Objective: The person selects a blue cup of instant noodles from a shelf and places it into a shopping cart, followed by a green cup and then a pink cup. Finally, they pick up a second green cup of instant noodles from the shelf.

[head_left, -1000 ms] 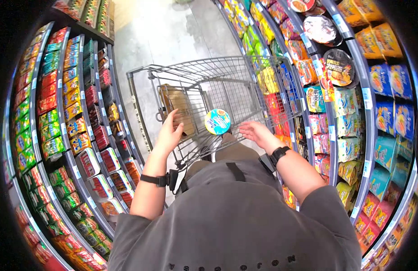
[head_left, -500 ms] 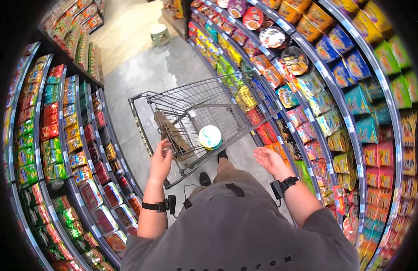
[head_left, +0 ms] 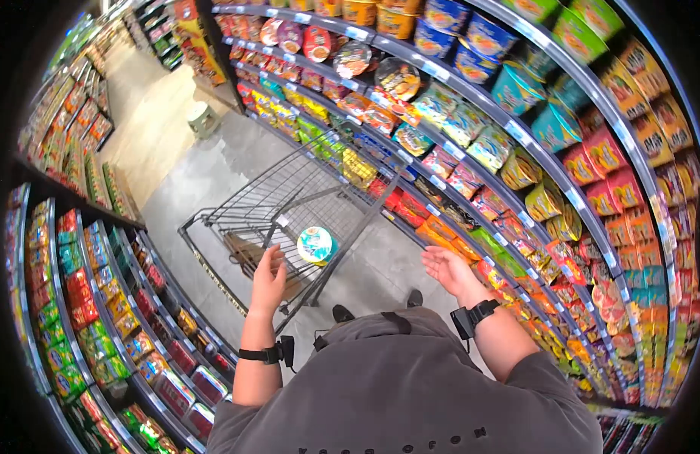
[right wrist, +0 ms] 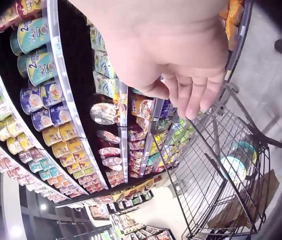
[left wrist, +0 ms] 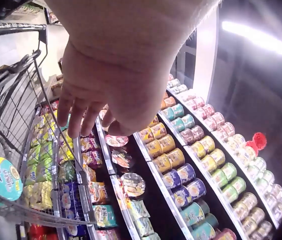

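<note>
An instant noodle tub point(head_left: 315, 245) with a pale lid and teal side sits in the wire shopping cart point(head_left: 367, 219), near its right side in the head view. My left hand point(head_left: 269, 278) hovers by the cart's near corner, fingers loosely extended and holding nothing. Farther right, my right hand point(head_left: 447, 268) is held out in the air between cart and shelves, palm turned inward, also empty. The left wrist view shows the tub's teal and yellow lid point(left wrist: 5, 179) behind the wires. A brown cardboard piece point(head_left: 248, 261) lies at the cart's left end.
Shelves of noodle tubs and packets point(head_left: 516, 170) line the right side of the aisle. More snack shelves point(head_left: 85, 295) run along the left. A pale green stool point(head_left: 203, 119) stands on the floor farther up the aisle, near another display.
The head view has turned right, so the right shelves fill more of it and the cart appears farther left. The tub looks smaller and lower, and my right hand is farther from it.
</note>
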`<move>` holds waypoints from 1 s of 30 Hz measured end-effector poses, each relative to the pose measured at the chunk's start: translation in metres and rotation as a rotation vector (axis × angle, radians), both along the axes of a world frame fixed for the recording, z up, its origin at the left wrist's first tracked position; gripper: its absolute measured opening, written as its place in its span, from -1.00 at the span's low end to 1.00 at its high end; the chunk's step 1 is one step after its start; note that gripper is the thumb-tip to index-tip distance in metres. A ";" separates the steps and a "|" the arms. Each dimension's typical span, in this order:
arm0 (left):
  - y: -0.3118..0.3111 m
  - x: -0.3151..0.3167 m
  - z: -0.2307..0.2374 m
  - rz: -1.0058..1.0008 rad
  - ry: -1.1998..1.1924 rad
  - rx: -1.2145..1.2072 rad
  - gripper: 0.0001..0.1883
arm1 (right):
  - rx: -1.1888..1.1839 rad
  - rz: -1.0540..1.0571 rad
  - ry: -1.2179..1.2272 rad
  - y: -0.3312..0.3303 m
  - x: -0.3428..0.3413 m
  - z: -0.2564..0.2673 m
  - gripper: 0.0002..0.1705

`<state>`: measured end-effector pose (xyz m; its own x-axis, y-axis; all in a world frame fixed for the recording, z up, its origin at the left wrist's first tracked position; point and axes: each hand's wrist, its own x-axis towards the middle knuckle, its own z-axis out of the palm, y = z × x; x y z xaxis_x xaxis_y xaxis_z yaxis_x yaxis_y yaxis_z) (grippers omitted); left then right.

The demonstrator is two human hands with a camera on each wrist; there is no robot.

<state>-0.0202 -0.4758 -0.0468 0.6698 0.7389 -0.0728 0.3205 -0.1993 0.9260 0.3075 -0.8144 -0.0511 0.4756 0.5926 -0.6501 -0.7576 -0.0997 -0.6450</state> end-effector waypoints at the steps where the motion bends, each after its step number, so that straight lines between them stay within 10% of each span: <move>1: -0.001 0.010 0.001 -0.012 -0.003 0.034 -0.52 | 0.028 -0.018 -0.001 -0.008 0.001 0.002 -0.65; 30: -0.280 0.357 0.072 -0.741 -0.001 0.268 -0.49 | 0.304 -0.488 -0.191 -0.406 0.060 0.040 -0.56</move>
<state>0.3367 -0.7560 0.0247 0.9947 0.0922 0.0452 0.0164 -0.5773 0.8164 0.3672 -1.2203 -0.0111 0.8305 0.4227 -0.3627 -0.5379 0.4399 -0.7191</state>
